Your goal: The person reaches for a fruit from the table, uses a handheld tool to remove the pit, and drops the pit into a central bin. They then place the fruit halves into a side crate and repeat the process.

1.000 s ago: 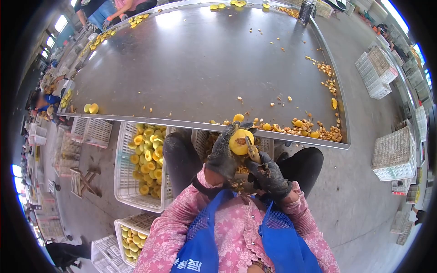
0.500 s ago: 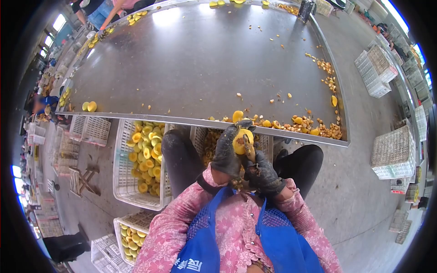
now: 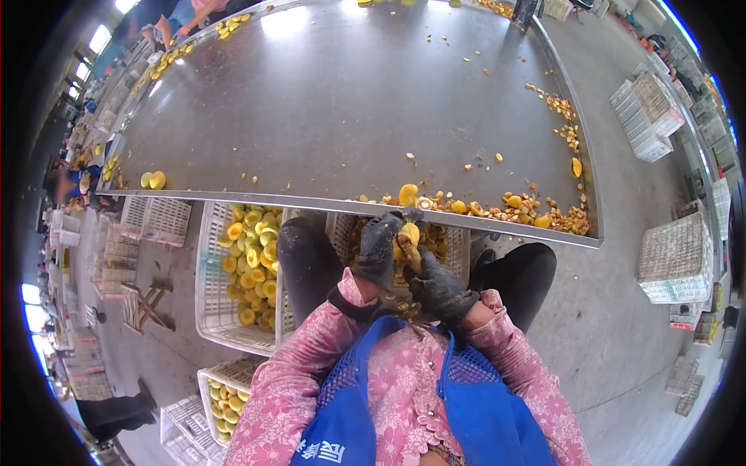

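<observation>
My left hand (image 3: pixel 379 247), in a dark dirty glove, is closed round a yellow fruit half (image 3: pixel 409 232) just in front of the table's near edge. In my right hand (image 3: pixel 439 289), also gloved, is a small brown tool (image 3: pixel 412 255), its tip against the fruit. Pits and fruit pieces (image 3: pixel 524 211) lie along the near rim of the metal table (image 3: pixel 311 116). Below my hands, between my knees, a crate holds brown pits and scraps (image 3: pixel 435 242), partly hidden by my hands.
A white crate (image 3: pixel 214 314) of yellow fruit halves (image 3: pixel 252 272) stands left of my legs, a smaller one (image 3: pixel 241 373) behind it. Stacked crates (image 3: pixel 674 256) are at the right. Another person's arm (image 3: pixel 198 17) reaches over the table's far left corner.
Both hands have shifted slightly, and the fruit half is now turned and seen more from its side. A pale piece now lies beside the fruit at the table's near edge.
</observation>
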`<state>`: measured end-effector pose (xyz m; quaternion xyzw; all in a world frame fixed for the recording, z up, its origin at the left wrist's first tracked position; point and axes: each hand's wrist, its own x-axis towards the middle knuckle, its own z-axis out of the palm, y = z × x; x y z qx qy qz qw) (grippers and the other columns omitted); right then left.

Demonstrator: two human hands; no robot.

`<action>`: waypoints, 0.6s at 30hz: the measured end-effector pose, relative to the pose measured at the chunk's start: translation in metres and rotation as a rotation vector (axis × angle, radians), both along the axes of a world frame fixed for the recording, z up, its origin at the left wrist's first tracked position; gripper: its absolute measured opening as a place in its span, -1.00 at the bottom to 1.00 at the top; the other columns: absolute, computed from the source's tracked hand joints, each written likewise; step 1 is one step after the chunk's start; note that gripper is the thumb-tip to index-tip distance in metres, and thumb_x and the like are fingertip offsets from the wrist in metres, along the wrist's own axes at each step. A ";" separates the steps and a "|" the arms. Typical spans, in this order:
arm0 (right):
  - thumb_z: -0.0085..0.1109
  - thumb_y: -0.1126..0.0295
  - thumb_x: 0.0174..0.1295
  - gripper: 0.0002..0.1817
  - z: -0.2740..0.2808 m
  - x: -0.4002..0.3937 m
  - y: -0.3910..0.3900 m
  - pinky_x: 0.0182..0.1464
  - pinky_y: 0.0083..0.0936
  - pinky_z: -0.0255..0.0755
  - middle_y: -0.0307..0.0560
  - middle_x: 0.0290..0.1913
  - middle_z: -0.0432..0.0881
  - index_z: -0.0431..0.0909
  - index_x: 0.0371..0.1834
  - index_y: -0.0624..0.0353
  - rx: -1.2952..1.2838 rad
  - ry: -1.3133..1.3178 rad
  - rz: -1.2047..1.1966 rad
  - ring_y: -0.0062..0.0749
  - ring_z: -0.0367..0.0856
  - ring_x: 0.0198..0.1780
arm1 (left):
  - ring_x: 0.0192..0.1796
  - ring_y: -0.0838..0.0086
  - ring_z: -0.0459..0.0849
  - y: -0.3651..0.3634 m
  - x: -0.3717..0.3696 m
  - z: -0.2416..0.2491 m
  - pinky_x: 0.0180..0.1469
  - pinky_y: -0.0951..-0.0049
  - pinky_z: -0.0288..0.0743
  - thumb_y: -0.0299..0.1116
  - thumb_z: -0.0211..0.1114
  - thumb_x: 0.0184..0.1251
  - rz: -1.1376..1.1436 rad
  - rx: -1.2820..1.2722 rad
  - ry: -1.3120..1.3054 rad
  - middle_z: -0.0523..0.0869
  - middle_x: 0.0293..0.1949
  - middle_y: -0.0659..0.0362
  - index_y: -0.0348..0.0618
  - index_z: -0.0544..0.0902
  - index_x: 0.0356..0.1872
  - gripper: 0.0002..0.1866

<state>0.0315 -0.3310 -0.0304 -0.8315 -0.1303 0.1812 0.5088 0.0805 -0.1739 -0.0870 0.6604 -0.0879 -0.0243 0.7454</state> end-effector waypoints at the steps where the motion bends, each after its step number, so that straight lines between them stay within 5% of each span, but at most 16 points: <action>1: 0.09 0.42 0.11 -0.63 0.003 0.001 0.001 -0.32 -0.29 0.41 0.17 -0.37 0.53 0.27 -0.03 0.25 -0.065 -0.002 0.005 -0.01 0.57 -0.36 | -0.09 0.47 0.57 0.001 0.000 -0.001 0.02 0.49 0.45 -0.24 -0.02 0.38 0.025 0.037 -0.006 0.58 -0.12 0.13 -0.25 0.48 -0.01 -0.68; 5: 0.12 0.38 0.10 -0.63 0.001 0.009 0.003 -0.27 -0.20 0.40 0.27 -0.32 0.54 0.29 -0.04 0.23 0.162 0.306 -0.019 0.13 0.55 -0.28 | -0.09 0.48 0.57 0.004 -0.002 -0.004 0.00 0.48 0.47 -0.28 0.01 0.38 0.060 0.036 -0.100 0.58 -0.14 0.13 -0.22 0.50 -0.08 -0.75; 7: 0.14 0.38 0.11 -0.55 -0.015 0.010 0.003 -0.32 -0.24 0.42 0.13 -0.33 0.56 0.26 0.07 0.18 -0.078 -0.057 0.068 -0.03 0.58 -0.35 | -0.08 0.47 0.57 0.005 -0.002 -0.008 0.01 0.47 0.47 -0.27 0.00 0.38 0.026 -0.048 0.013 0.58 -0.13 0.14 -0.23 0.49 -0.06 -0.73; 11: 0.07 0.35 0.14 -0.59 0.000 0.013 -0.002 -0.18 -0.20 0.39 0.17 -0.24 0.53 0.30 0.07 0.17 -0.209 0.054 0.115 0.08 0.55 -0.22 | -0.06 0.46 0.57 0.004 -0.005 -0.012 0.03 0.47 0.47 -0.27 0.00 0.38 0.111 -0.043 0.017 0.57 -0.10 0.14 -0.23 0.48 -0.01 -0.70; 13: 0.08 0.33 0.13 -0.48 0.000 0.013 -0.001 -0.15 -0.21 0.39 0.15 -0.15 0.47 0.25 0.19 0.11 -0.317 -0.033 0.192 0.07 0.53 -0.17 | -0.06 0.44 0.57 0.007 -0.005 0.006 0.05 0.47 0.45 -0.29 0.00 0.37 -0.030 -0.506 0.373 0.58 -0.09 0.12 -0.24 0.48 0.01 -0.69; 18: 0.14 0.28 0.12 -0.63 -0.023 0.009 0.011 -0.30 -0.16 0.39 0.23 -0.37 0.55 0.31 -0.06 0.16 -0.251 -0.183 0.118 0.12 0.55 -0.31 | -0.06 0.45 0.57 0.009 -0.005 -0.042 0.04 0.47 0.45 -0.29 0.04 0.34 0.170 -0.069 0.059 0.59 -0.11 0.13 -0.25 0.51 -0.03 -0.70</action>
